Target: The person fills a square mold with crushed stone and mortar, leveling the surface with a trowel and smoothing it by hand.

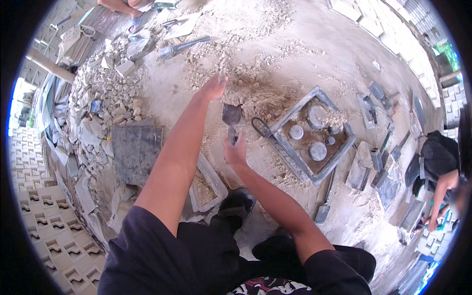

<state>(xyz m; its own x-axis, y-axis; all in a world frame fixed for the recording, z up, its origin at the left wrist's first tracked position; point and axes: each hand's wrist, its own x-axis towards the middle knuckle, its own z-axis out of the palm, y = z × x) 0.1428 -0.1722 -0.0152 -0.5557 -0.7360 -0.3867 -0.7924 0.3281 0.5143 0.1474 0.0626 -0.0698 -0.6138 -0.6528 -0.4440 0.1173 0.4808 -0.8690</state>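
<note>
My right hand (236, 150) is closed around the handle of a small hand shovel (231, 114). The shovel's dark, flat blade points away from me, at the near edge of a heap of damp brown sand (265, 103). Just beyond the blade, to its left, my left hand (215, 87) hovers low by the heap with its fingers out and nothing visible in it; the fingertips are partly foreshortened. To the right of the shovel lies a grey square frame (309, 181) with a looped handle. Inside it stand several round grey cylinders (317, 151), some sand spilled over the far one.
Rubble (115, 93) and a dark square board (137, 150) lie on the left. A small rectangular frame (221, 191) rests by my foot. A long-handled tool (323, 214), a spade (184, 46) and several metal tools lie around. Another person (437, 162) works at far right; another's hand (132, 12) shows at top left.
</note>
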